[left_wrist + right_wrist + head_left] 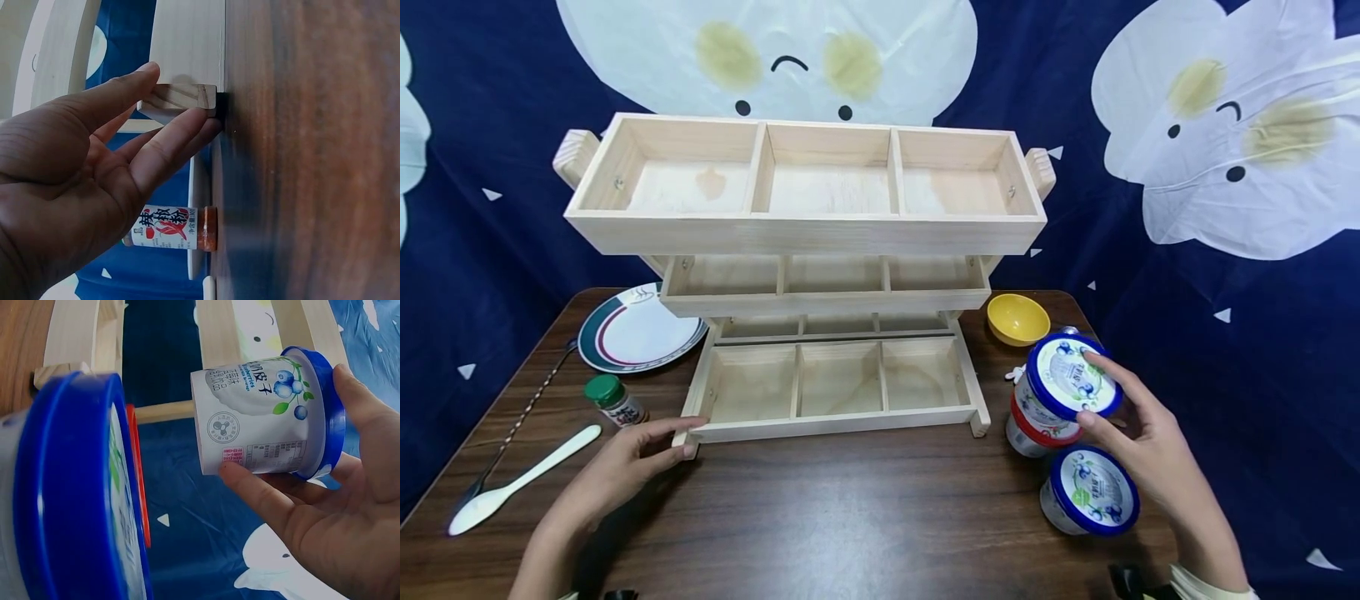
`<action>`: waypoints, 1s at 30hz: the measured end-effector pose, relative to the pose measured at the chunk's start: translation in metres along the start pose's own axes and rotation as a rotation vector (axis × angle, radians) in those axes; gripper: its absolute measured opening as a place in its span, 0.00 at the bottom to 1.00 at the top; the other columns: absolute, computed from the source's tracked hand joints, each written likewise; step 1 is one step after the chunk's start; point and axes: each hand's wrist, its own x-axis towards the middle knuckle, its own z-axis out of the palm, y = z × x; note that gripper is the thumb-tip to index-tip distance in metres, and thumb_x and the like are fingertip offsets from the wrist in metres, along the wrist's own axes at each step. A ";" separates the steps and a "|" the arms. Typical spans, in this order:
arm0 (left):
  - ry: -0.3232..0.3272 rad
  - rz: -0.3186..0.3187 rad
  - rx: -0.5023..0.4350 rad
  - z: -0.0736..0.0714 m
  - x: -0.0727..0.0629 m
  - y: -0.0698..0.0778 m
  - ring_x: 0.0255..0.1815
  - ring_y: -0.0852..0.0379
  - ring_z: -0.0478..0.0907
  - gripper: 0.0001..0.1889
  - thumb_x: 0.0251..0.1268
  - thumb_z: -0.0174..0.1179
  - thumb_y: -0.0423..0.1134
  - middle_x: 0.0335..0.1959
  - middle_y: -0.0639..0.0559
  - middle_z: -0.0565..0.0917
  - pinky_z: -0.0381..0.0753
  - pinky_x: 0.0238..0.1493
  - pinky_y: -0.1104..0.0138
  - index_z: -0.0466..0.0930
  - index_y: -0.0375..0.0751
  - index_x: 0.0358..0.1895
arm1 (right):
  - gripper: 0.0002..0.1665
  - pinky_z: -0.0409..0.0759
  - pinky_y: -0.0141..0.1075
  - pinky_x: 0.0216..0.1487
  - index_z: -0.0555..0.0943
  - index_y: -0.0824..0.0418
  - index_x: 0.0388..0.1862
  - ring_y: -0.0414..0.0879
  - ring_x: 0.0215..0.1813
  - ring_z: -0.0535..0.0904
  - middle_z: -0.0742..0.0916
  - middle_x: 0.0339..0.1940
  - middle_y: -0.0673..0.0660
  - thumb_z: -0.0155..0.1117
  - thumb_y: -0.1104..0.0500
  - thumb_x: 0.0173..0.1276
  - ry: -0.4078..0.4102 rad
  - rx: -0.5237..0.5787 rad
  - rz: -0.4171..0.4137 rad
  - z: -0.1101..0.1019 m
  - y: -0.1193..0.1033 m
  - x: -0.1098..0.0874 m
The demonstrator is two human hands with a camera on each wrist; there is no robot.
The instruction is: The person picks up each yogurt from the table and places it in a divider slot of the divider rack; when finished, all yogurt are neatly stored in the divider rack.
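A three-tier wooden rack [805, 236] with divided trays stands at the middle of the table. My left hand [617, 471] holds the front left end of its base, thumb and fingers on either side of the wood [181, 95] in the left wrist view. On the right, my right hand [1157, 450] grips a blueberry yogurt tub [1073, 377] with a blue lid. Its white side [256, 419] shows in the right wrist view. Behind and below it is a red-lidded tub [1024, 442], partly hidden. Nearer me stands another blue-lidded tub [1093, 492].
A yellow bowl [1018, 320] sits behind the tubs. To the rack's left are a plate [647, 329], a green-capped chili powder jar [617, 402], a white spoon [542, 475] and a long twisted-handled utensil [523, 414]. A blue cloud-patterned cloth [490, 242] hangs behind.
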 end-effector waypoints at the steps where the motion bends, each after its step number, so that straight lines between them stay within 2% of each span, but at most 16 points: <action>1: -0.005 -0.003 -0.005 0.000 0.000 0.000 0.68 0.40 0.76 0.20 0.79 0.68 0.42 0.68 0.35 0.84 0.78 0.57 0.61 0.86 0.42 0.69 | 0.41 0.82 0.25 0.48 0.63 0.46 0.89 0.33 0.54 0.80 0.74 0.76 0.64 0.67 0.59 0.83 -0.007 0.006 0.003 0.001 -0.001 0.001; 5: -0.021 -0.007 -0.025 -0.002 0.001 0.000 0.70 0.34 0.75 0.21 0.80 0.68 0.42 0.69 0.32 0.82 0.77 0.60 0.44 0.85 0.40 0.70 | 0.41 0.82 0.25 0.49 0.63 0.48 0.89 0.33 0.55 0.79 0.73 0.77 0.66 0.67 0.61 0.83 -0.012 0.026 0.001 0.006 -0.003 0.003; 8: -0.022 -0.007 -0.027 -0.002 0.001 0.000 0.70 0.34 0.75 0.21 0.80 0.68 0.42 0.69 0.32 0.82 0.77 0.60 0.43 0.84 0.40 0.70 | 0.41 0.81 0.24 0.50 0.63 0.49 0.89 0.35 0.56 0.79 0.73 0.77 0.67 0.66 0.61 0.83 -0.014 0.032 -0.001 0.010 -0.005 0.005; 14: -0.020 -0.002 -0.044 -0.002 -0.001 -0.001 0.72 0.33 0.72 0.21 0.80 0.67 0.42 0.70 0.32 0.81 0.75 0.61 0.43 0.85 0.40 0.70 | 0.41 0.77 0.21 0.53 0.61 0.48 0.89 0.56 0.61 0.76 0.72 0.78 0.67 0.66 0.57 0.84 -0.025 0.044 0.039 0.024 -0.012 0.008; 16: -0.016 0.003 -0.033 -0.002 -0.001 -0.001 0.71 0.34 0.73 0.21 0.80 0.67 0.42 0.70 0.33 0.82 0.76 0.61 0.45 0.85 0.41 0.69 | 0.41 0.75 0.19 0.55 0.62 0.48 0.89 0.61 0.63 0.75 0.71 0.79 0.67 0.66 0.57 0.84 -0.029 0.058 0.046 0.028 -0.015 0.009; 18: -0.015 0.008 -0.039 -0.001 -0.001 0.000 0.71 0.33 0.73 0.21 0.80 0.68 0.42 0.70 0.33 0.82 0.75 0.61 0.43 0.85 0.41 0.69 | 0.41 0.71 0.17 0.57 0.62 0.48 0.89 0.64 0.66 0.73 0.70 0.81 0.68 0.66 0.56 0.84 -0.033 0.071 0.041 0.031 -0.018 0.011; 23: -0.018 0.012 -0.069 -0.001 -0.001 0.000 0.72 0.31 0.72 0.21 0.79 0.68 0.41 0.70 0.31 0.81 0.72 0.62 0.35 0.84 0.39 0.69 | 0.41 0.69 0.16 0.59 0.62 0.48 0.89 0.67 0.69 0.72 0.67 0.84 0.67 0.66 0.56 0.84 -0.038 0.086 0.014 0.036 -0.023 0.013; 30: -0.015 0.011 -0.059 -0.002 -0.001 -0.001 0.71 0.33 0.73 0.21 0.79 0.68 0.41 0.69 0.32 0.81 0.74 0.62 0.38 0.85 0.40 0.69 | 0.41 0.71 0.17 0.58 0.63 0.50 0.88 0.66 0.69 0.73 0.66 0.85 0.67 0.67 0.57 0.83 -0.050 0.117 0.005 0.039 -0.028 0.015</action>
